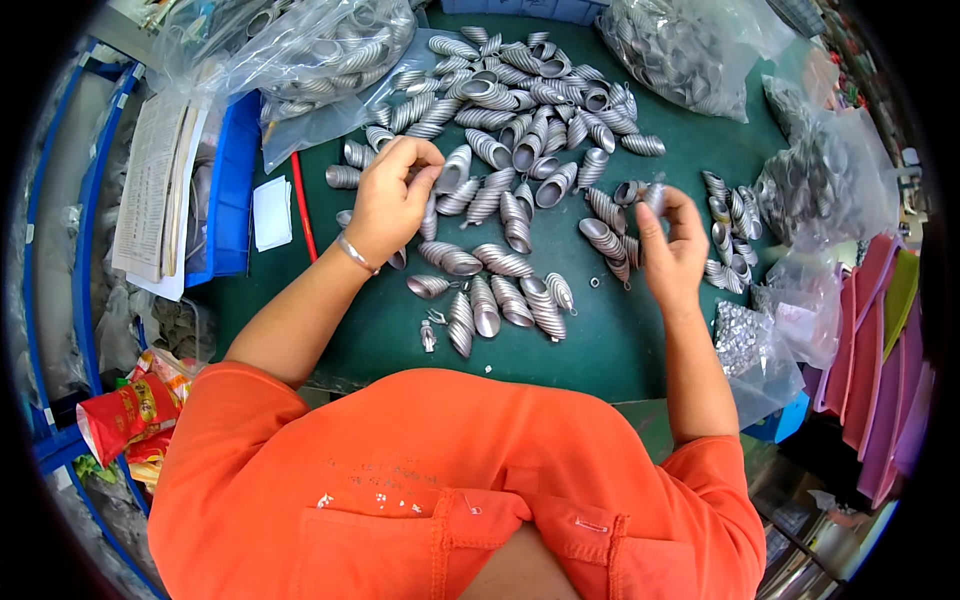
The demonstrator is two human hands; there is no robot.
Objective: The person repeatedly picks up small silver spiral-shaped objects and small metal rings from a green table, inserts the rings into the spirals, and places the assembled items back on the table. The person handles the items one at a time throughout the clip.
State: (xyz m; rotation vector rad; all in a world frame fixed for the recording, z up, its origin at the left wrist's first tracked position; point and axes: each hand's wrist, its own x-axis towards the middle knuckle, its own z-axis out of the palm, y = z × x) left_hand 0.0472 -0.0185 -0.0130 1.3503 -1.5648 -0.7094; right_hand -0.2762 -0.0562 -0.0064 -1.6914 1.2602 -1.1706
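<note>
Silver, hollow, spiral-ribbed metal pieces with slanted openings lie in a large heap (540, 100) across the green table; some show a small loop at the tip. At the heap's left edge, my left hand (390, 200) is closed in a pinch, its fingertips against one ribbed metal piece (455, 170). My right hand (675, 245) holds another ribbed metal piece (654, 196) upright between thumb and fingers. A small cluster (606, 240) lies just left of that hand. Between my arms, a loose row of pieces (485, 305) lies near a small silver figure-shaped part (428, 336).
Clear bags of similar pieces stand at the back left (340, 60), back right (680, 50) and right (830, 180). A bag of small shiny parts (745, 345) lies at the right edge. A blue bin (232, 190), papers (160, 190) and a red stick (303, 205) are left.
</note>
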